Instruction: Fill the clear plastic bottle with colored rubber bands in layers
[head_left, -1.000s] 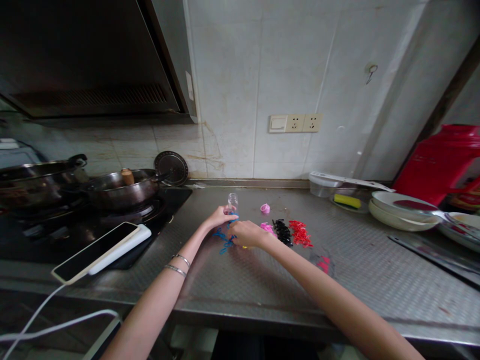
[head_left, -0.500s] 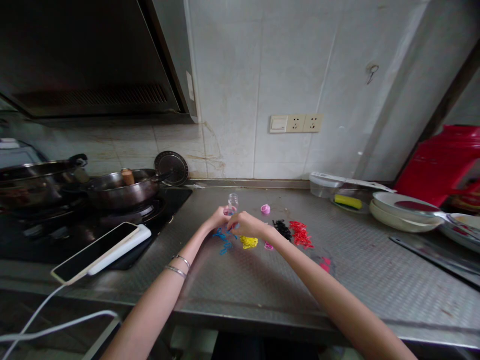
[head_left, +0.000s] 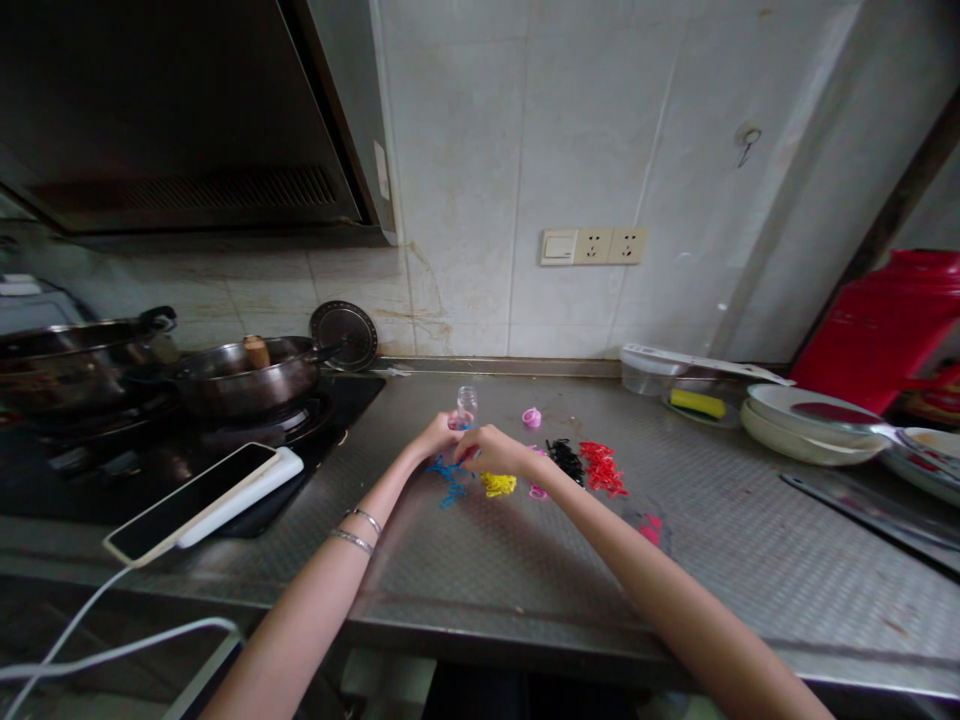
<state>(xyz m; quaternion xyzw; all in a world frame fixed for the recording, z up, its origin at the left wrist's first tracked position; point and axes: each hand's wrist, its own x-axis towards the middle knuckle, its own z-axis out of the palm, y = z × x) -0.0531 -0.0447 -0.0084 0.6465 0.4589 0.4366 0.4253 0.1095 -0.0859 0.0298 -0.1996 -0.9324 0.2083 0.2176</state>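
A small clear bottle [head_left: 466, 401] stands upright on the metal counter, and my left hand [head_left: 438, 434] is closed around its lower part. Close against it, my right hand [head_left: 491, 450] has its fingers pinched together over blue rubber bands [head_left: 450, 484]; what sits between the fingertips is hidden. Just beneath the right hand lies a pile of yellow rubber bands [head_left: 497, 485]. Black bands [head_left: 565, 461] and red bands [head_left: 602, 468] form heaps right of the right wrist, and a few pink bands [head_left: 538, 492] show beside the forearm. A pink cap [head_left: 532, 417] rests behind the piles.
At left, a phone on a white power bank [head_left: 240, 500] lies across the stove edge, near pans [head_left: 244, 385]. To the right are a yellow sponge [head_left: 697, 403], stacked bowls [head_left: 810, 425], a dark flat blade-like item [head_left: 870, 520] and a red thermos [head_left: 877, 330].
Both hands stay almost in place. The right hand's fingers shift very slightly beside the bottle, and some blue shows near the bottle's base.
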